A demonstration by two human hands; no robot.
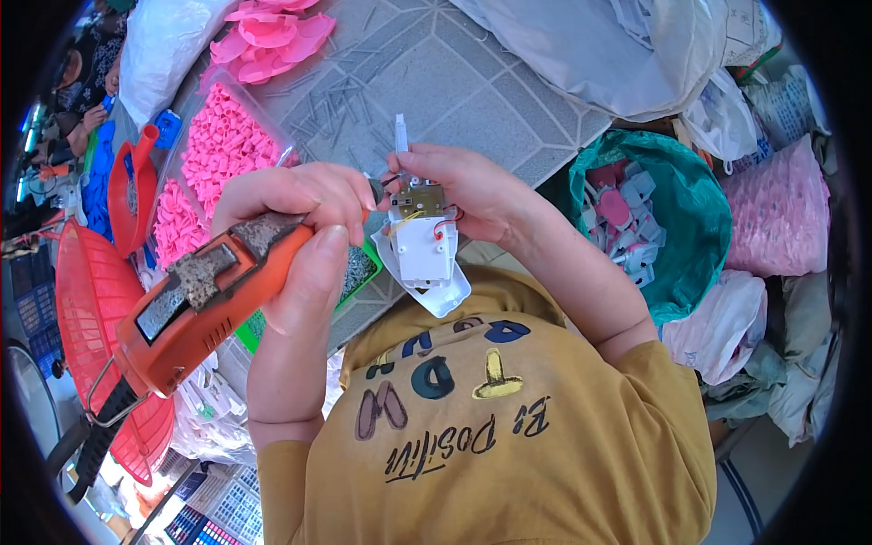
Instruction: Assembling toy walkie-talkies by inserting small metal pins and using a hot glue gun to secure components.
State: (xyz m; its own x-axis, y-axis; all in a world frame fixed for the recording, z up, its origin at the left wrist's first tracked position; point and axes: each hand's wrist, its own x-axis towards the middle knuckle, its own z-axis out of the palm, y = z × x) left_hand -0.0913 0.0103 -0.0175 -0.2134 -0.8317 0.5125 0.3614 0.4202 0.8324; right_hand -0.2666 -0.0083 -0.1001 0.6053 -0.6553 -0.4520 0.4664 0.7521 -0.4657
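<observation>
My left hand (300, 218) is wrapped round an orange electric screwdriver (213, 300), its body slanting down to the left and its tip toward the device. The fingers of my right hand (463, 186) close on a small white plastic device (422, 250) from its right side. The device is open and shows a brownish plate, yellow and red wires and a white inner case. A narrow white piece (401, 136) sticks up from its top. The screwdriver's tip comes close to the plate's left edge; whether they touch I cannot tell.
Thin metal pins (341, 104) lie scattered on the grey table (445, 82). To the left are a clear tray of small pink parts (227, 136) and a red basket (86, 309). A green tray (363, 272) sits below my hands. At right stands a green bag (686, 218) with white and pink housings.
</observation>
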